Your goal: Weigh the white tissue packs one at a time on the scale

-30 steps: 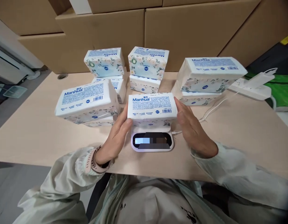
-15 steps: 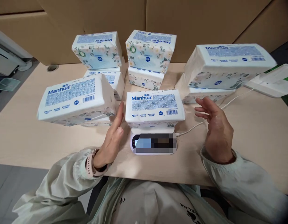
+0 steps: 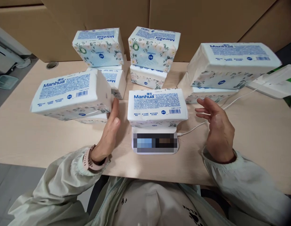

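One white tissue pack [image 3: 157, 105] with blue print rests on a small white scale [image 3: 136, 150], whose display is blurred out. My left hand [image 3: 107, 135], fingers straight, stands upright against the near right end of the left tissue pack [image 3: 72, 94], which lies on another pack [image 3: 91, 118]. Off to the right of the scale, my right hand [image 3: 217, 128] hovers with its fingers apart and holds nothing. The right tissue pack [image 3: 232, 64] sits on another pack [image 3: 206, 95], beyond that hand.
Behind are two more stacks, topped by a back left pack [image 3: 98, 50] and a back middle pack [image 3: 153, 50]. Cardboard [image 3: 112, 15] walls the far side. A white cable [image 3: 193, 129] runs from the scale towards a white stand [image 3: 272, 81] at the right.
My left hand has moved left, away from the pack on the scale and against the left stack. The left stack's top pack has shifted slightly left. My right hand is nearly unchanged.
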`<action>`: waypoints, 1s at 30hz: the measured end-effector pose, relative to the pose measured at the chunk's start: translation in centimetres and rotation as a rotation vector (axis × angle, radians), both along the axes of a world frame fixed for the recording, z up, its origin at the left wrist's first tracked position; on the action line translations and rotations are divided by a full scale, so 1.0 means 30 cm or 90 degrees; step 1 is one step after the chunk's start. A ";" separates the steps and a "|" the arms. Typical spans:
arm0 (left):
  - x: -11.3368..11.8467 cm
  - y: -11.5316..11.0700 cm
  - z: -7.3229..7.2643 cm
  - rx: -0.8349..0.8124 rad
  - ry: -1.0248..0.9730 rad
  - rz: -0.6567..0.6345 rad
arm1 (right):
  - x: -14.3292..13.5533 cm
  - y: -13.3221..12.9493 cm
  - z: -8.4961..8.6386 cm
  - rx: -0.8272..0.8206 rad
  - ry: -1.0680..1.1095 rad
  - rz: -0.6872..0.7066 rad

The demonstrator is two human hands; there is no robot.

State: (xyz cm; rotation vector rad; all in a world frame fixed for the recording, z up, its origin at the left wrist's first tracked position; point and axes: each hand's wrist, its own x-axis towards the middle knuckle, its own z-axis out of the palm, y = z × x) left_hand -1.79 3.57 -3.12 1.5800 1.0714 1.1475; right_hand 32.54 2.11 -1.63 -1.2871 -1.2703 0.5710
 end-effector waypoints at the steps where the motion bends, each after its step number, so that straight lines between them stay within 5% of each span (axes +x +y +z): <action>1: -0.012 0.004 -0.002 0.003 0.002 0.015 | 0.001 0.001 -0.001 -0.001 -0.001 -0.001; 7: -0.049 0.023 0.001 0.009 0.002 0.081 | -0.002 0.003 -0.005 0.004 0.003 0.007; 14: 0.004 -0.017 0.040 -0.009 -0.031 -0.078 | -0.007 0.002 0.000 0.002 0.003 0.017; 30: 0.007 -0.022 0.053 -0.003 -0.022 -0.090 | -0.006 -0.003 -0.005 0.012 -0.018 0.040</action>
